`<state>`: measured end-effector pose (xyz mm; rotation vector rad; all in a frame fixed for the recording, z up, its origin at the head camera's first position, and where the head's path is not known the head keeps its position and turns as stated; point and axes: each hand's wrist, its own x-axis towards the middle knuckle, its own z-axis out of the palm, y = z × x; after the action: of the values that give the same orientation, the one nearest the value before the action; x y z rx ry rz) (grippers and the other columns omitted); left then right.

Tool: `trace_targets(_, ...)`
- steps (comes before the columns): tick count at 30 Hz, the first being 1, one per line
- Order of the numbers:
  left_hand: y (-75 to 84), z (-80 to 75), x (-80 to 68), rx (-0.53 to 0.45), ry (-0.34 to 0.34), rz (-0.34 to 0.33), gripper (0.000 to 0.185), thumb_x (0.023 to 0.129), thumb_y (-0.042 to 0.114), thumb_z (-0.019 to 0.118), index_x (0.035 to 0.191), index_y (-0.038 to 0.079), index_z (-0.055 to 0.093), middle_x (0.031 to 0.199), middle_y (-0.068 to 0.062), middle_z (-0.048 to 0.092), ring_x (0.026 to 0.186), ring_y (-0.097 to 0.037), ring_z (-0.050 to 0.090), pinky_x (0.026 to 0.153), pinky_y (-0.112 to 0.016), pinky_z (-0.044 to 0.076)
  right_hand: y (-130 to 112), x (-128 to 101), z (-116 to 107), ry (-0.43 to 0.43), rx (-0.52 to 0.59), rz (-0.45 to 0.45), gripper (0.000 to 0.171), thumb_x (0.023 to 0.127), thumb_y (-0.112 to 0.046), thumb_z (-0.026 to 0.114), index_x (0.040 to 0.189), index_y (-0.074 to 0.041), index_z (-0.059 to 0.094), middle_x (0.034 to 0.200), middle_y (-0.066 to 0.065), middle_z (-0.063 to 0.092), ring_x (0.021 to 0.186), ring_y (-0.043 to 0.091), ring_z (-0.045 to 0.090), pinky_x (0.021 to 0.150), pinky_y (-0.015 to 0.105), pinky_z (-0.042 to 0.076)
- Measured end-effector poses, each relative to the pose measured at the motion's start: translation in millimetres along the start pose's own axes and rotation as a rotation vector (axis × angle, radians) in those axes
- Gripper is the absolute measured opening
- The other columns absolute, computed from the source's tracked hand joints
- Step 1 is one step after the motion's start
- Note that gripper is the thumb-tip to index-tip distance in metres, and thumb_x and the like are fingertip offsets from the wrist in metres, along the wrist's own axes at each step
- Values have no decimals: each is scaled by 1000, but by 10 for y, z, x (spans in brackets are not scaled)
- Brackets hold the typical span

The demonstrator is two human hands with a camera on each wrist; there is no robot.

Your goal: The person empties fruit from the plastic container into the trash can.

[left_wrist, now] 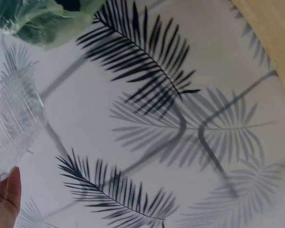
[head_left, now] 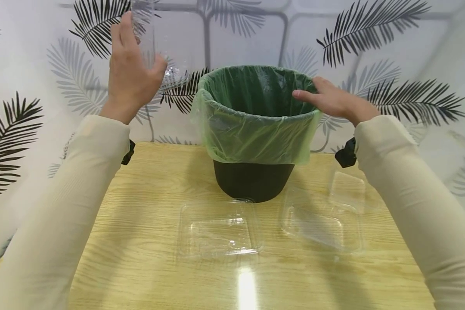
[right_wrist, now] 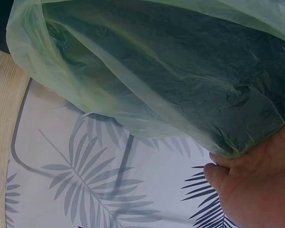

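My left hand (head_left: 133,71) is raised at the upper left and holds a clear plastic container (left_wrist: 14,121) by its side. In the left wrist view its fingertips (left_wrist: 12,190) lie against the container's lower edge. A black trash bin (head_left: 253,181) stands upright on the table, lined with a thin green trash bag (head_left: 255,137) folded over its rim. My right hand (head_left: 335,101) grips the bin's right rim through the bag, thumb over the opening. In the right wrist view, some fingertips (right_wrist: 216,173) show outside the bag. The held container is left of the bin's opening.
A clear plastic container (head_left: 218,232) lies on the wooden table (head_left: 159,275) before the bin. Another clear container (head_left: 321,228) is to its right, with a further clear plastic piece (head_left: 346,189) behind it. A leaf-patterned backdrop (head_left: 240,43) rises close behind the bin.
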<state>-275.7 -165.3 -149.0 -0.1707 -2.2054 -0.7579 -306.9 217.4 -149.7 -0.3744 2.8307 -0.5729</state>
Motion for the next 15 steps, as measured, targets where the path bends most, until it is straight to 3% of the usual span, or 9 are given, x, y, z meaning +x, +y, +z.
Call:
trace_targets(3,-119,-47,-44,-5,-3,-43,73,90,24,53,151,11,15,141,-12,34,108,-31,49,100,-38,44,-2,-2,-10,7,-14,-5,96,94,-68,24,146,-4,-25,154,17,-26,144,36,-20,117,56,-6)
trace_targets(8,-319,-83,-166,-16,-6,-97,71,89,21,50,151,9,16,136,-14,35,106,-28,46,91,-40,43,-4,-9,-8,7,-15,-11,96,93,-68,23,146,-4,-25,154,17,-26,144,36,-20,117,55,-6)
trace_targets(12,-466,-74,-277,-47,21,-140,66,88,18,48,148,7,24,113,-3,40,96,-19,42,82,-34,39,-5,-15,-5,7,-15,-13,96,94,-68,23,146,-3,-25,154,18,-26,144,36,-20,117,55,-6)
trace_targets(15,-568,-74,-370,-75,38,-168,60,88,19,46,145,5,33,97,5,35,89,-15,36,79,-31,35,-10,-15,-6,6,-19,-13,96,93,-68,23,146,-3,-25,154,17,-26,143,36,-20,117,55,-6)
